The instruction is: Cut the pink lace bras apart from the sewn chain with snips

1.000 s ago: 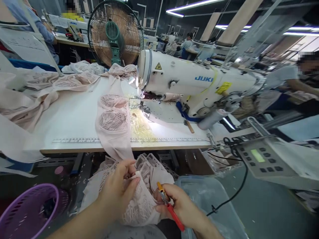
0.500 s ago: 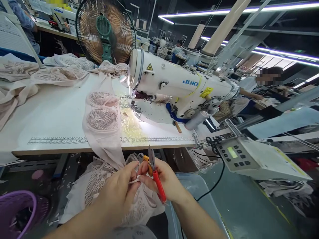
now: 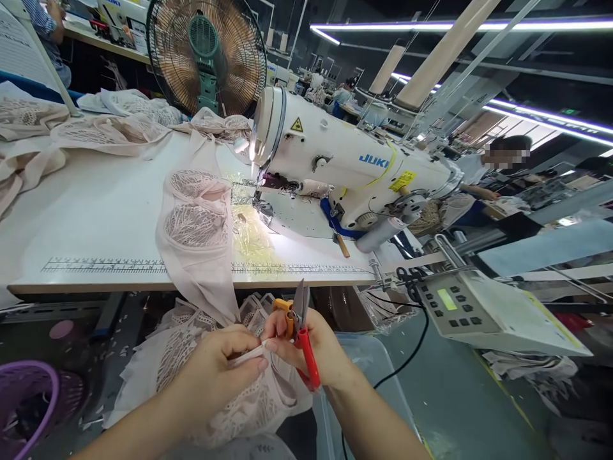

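Just below the table edge, my left hand [image 3: 218, 364] pinches the edge of a pale pink lace bra [image 3: 256, 409] between thumb and fingers. My right hand [image 3: 328, 354] is closed around scissors with one red and one orange handle [image 3: 308, 358], their blades pointing up. Its thumb and index finger also pinch the same bra edge, close to my left fingertips. The bra's lace cups hang under both hands, partly hidden by them. A second lace bra [image 3: 196, 227] lies on the white table [image 3: 110, 223] and droops over its front edge.
A white sewing machine [image 3: 345, 153] stands on the table, with a fan [image 3: 205, 57] behind it. More bras [image 3: 105, 131] lie at the back left. A control box [image 3: 498, 313] juts out at right. Low down are a purple basket [image 3: 52, 390] and a clear bin [image 3: 378, 370].
My left hand has shifted left along the bra edge, with more of that edge showing between the hands. The scissors have turned slightly in my right hand, their blades leaning further right.
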`<move>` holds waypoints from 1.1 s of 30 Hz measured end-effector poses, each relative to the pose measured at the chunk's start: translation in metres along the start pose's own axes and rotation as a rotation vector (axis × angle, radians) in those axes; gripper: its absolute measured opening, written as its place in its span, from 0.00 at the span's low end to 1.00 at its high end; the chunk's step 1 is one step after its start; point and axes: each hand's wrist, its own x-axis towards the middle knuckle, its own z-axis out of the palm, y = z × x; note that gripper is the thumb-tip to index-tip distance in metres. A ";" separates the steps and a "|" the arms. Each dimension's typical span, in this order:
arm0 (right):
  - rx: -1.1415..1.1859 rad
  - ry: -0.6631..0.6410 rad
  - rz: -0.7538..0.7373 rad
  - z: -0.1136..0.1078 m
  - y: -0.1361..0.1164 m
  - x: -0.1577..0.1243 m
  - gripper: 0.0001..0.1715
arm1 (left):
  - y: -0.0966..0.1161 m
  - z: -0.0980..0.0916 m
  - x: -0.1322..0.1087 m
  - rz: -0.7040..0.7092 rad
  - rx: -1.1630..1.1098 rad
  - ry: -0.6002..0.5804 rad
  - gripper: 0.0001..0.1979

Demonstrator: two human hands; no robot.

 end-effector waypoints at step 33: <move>-0.993 -0.480 0.368 -0.028 -0.005 -0.031 0.28 | -0.024 -0.014 0.011 -0.332 -0.258 -0.138 0.17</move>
